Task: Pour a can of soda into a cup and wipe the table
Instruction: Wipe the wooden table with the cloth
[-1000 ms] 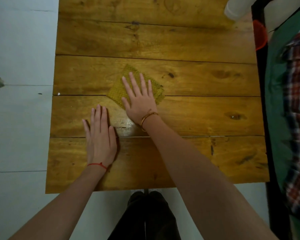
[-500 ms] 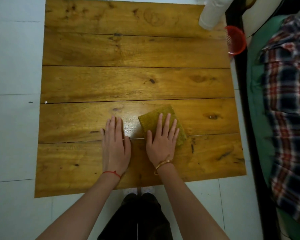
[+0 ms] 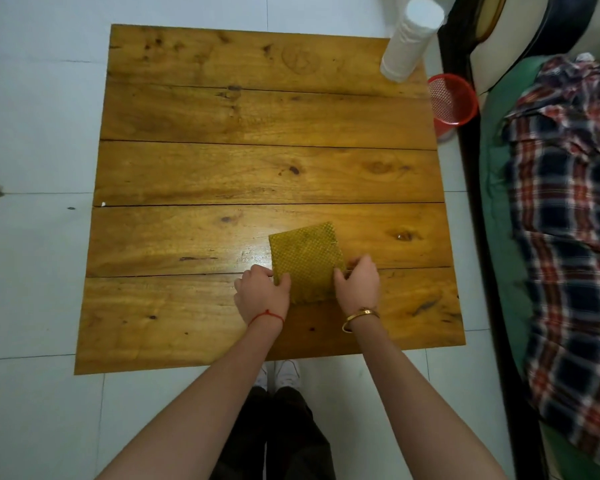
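White floor tiles are framing our plank worktop (image 3: 222,112); both hands, flat a moment ago, are now pinching the yellow waffle cloth (image 3: 307,259) near its front edge, left hand (image 3: 262,294) and right hand (image 3: 357,285) each closing a grip on one side, so wiping is probably wrapping up.

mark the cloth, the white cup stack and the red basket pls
yellow cloth (image 3: 307,259): head view, middle of its woven top face.
white cup stack (image 3: 409,41): head view, side wall, mid-height.
red basket (image 3: 452,98): head view, inner mesh wall just below the rim.
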### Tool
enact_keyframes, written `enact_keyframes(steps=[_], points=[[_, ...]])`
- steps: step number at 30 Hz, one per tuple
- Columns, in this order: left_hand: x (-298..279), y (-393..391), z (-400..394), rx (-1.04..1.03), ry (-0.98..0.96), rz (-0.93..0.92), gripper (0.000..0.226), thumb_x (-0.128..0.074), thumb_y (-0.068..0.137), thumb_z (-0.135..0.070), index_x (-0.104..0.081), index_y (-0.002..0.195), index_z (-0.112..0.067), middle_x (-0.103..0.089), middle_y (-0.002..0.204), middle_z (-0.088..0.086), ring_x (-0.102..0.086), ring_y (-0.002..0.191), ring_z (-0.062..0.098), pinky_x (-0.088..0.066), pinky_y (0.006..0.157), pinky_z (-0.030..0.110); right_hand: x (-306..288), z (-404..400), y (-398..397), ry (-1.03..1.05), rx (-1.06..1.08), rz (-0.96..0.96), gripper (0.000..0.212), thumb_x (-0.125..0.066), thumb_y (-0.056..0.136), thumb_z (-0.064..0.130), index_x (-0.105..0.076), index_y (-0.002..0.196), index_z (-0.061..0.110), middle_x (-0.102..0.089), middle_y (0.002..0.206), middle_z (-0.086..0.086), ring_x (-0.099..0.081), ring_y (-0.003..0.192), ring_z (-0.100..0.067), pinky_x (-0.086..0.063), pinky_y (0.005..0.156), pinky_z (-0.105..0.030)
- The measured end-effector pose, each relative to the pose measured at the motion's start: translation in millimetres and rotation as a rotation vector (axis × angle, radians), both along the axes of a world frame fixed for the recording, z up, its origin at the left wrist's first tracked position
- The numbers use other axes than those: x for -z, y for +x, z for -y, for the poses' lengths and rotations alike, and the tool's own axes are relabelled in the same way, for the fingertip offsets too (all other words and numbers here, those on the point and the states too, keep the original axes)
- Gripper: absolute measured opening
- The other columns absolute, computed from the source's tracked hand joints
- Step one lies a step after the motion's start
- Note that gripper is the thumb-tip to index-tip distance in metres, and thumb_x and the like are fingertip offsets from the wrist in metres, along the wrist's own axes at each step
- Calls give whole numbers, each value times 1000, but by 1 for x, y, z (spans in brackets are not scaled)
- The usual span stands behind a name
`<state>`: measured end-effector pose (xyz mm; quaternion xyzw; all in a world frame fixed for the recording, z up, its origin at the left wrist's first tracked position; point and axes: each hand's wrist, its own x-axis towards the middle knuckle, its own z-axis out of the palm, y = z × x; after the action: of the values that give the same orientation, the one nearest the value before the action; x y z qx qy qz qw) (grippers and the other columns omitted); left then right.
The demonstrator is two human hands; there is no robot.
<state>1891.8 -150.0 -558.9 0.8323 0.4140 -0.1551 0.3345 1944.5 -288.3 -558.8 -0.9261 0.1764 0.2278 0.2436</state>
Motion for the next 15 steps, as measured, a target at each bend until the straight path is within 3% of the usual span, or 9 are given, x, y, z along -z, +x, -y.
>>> enact_keyframes(steps=[6,10,12,15], points=[[5,5,-2,-39,-42,-87,36,-68,88,-41,-66,105,-9,-69,103,12,-59,111,30,-53,90,45,8,2,5,1,-52,-100,23,-63,94,23,-57,109,6,-65,105,-12,-63,101,-28,-55,81,-38],[9,7,-5,-46,-95,-46,19,-73,86,-30,-64,88,-14,-69,93,9,-61,105,28,-55,87,43,10,4,8,12,-84,-99,15,-63,93,20,-51,87,13,-52,78,1,-56,82,-21,-44,64,-29],[9,7,-4,-60,-137,5,16,-74,85,-23,-60,78,-17,-66,82,3,-63,93,25,-55,79,37,11,7,9,24,-99,-108,19,-64,90,18,-48,80,16,-48,72,3,-51,73,-17,-39,56,-25],[5,7,-3,-109,-216,110,12,-74,81,-17,-63,78,-13,-60,73,-5,-60,73,14,-46,61,22,11,11,12,114,-33,-129,31,-67,85,16,-42,67,20,-46,66,4,-44,59,-10,-32,47,-23]])
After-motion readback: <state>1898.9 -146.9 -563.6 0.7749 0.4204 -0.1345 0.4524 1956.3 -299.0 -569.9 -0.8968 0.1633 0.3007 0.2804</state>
